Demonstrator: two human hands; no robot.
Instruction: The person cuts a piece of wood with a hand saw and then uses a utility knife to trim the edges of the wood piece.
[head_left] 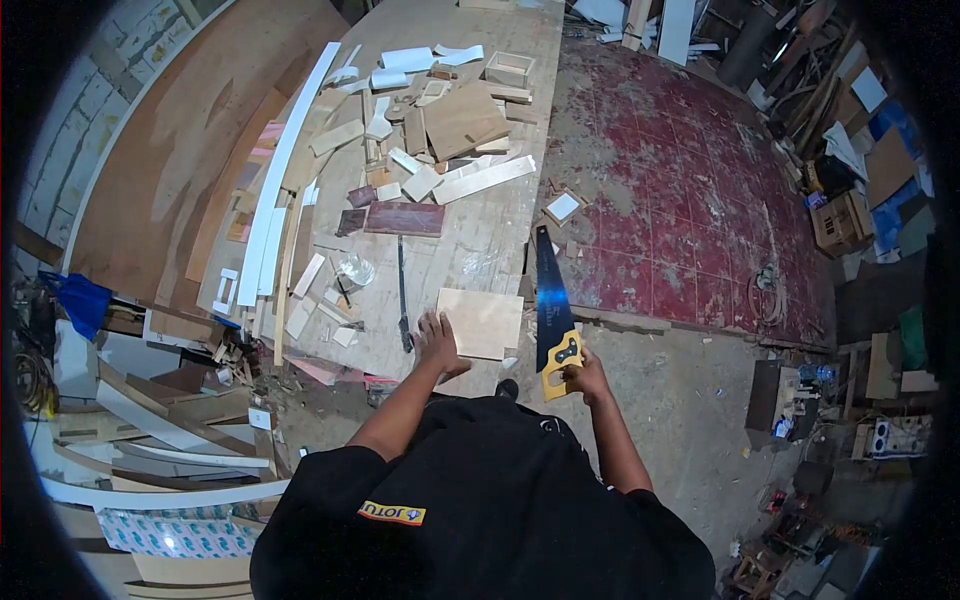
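My right hand (588, 379) is wrapped round the yellow handle of a hand saw (551, 300). The blade points away from me, beside the right edge of the workbench (480, 262). A square, pale piece of plywood (484, 322) lies at the near end of the bench. My left hand (436, 345) is at its left edge, fingers stretched out and gripping nothing. Just left of that hand, a long, thin dark bar (403, 290) lies on the bench top. A reddish-brown wood block (404, 219) sits farther up.
Wood offcuts (465, 120) and a small open wooden box (510, 68) crowd the far bench. Long white strips (290, 170) run along its left side. A crumpled clear plastic piece (356, 268) lies nearby. Right of the bench is a paint-stained red floor (670, 190).
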